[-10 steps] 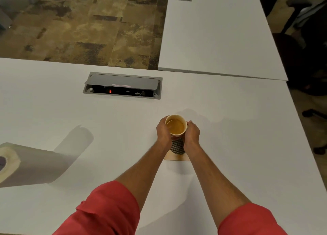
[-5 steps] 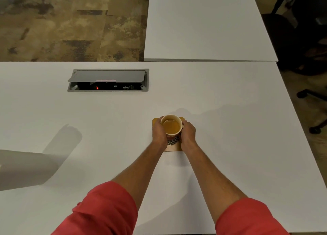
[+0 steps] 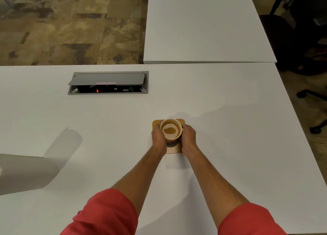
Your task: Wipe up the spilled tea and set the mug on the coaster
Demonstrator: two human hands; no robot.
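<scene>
From the head view, we hold the mug (image 3: 171,131) with both hands over the coaster (image 3: 174,148), a little right of the middle of the white desk (image 3: 230,146). Our left hand (image 3: 158,137) wraps its side at nine o'clock, and our right hand (image 3: 189,137) wraps it at three o'clock; the fingers of both are curled round the mug wall, so each has a firm hold. A little brown tea lies in the bottom of the mug. The coaster shows as a tan square, with its corners out at twelve o'clock and its near edge at six o'clock of the mug. We cannot tell whether the mug base already touches the coaster or sits just above it.

At eleven o'clock of the mug, well apart, a cable box (image 3: 108,83) is set into the desk with its lid raised. At eight o'clock, by the left edge, lies a grey roll (image 3: 21,174), probably paper towel. We see no wet patch on the desk.

We judge the wiping done and the placing in hand. Next, we would settle the mug flat and centred, then ease both hands away without tipping it.
</scene>
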